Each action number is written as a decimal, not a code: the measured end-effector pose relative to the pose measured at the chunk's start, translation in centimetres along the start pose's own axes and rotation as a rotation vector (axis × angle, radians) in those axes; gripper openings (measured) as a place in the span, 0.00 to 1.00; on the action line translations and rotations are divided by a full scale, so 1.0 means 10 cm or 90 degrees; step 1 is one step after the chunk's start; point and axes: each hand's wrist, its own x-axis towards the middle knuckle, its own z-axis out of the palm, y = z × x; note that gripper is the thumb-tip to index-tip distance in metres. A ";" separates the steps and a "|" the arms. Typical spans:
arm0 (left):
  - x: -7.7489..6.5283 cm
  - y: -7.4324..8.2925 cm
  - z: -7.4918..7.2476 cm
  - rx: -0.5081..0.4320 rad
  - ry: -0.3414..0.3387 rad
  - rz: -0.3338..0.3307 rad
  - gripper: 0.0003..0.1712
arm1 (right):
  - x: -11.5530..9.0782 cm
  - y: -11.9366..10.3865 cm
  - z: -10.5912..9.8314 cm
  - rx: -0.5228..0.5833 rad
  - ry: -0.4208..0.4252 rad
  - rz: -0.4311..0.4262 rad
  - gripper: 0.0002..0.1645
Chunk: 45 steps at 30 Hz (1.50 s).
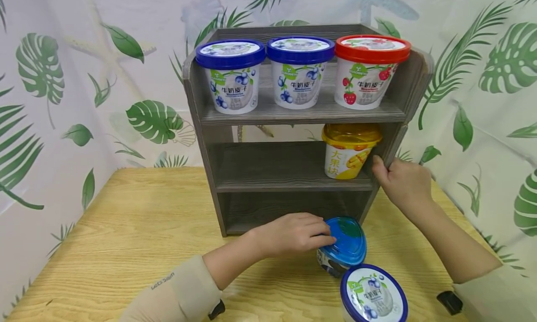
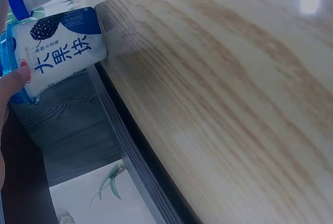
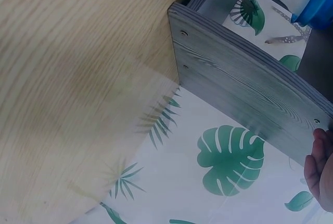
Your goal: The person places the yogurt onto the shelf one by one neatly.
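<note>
My left hand [image 1: 293, 233] grips a yogurt-style cup with a clear blue lid [image 1: 347, 243] just in front of the shelf's bottom tier. In the left wrist view a digit presses the side of this cup [image 2: 65, 52], below its lid; the label shows a blackberry. The cup stands on the table beside a blueberry cup with a dark blue rim [image 1: 374, 294]. My right hand [image 1: 404, 184] holds the right side panel of the grey wooden shelf [image 1: 268, 162], thumb at the front edge. In the right wrist view its fingers [image 3: 315, 169] lie against the panel's outer face.
Two blueberry cups [image 1: 231, 79] and a red-lidded strawberry cup [image 1: 369, 75] line the top tier. A yellow-lidded cup [image 1: 351, 152] stands at the right of the middle tier. Wood-grain table [image 1: 138, 229] extends left; a leaf-patterned backdrop [image 1: 138, 79] surrounds it.
</note>
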 end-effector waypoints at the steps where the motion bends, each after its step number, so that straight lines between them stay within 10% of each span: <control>1: 0.00 0.00 0.00 0.003 0.005 0.003 0.14 | 0.00 0.00 0.00 0.001 0.002 0.000 0.46; 45: -0.09 0.07 -0.18 0.078 0.049 -0.010 0.13 | 0.00 0.00 0.01 -0.005 -0.001 0.003 0.46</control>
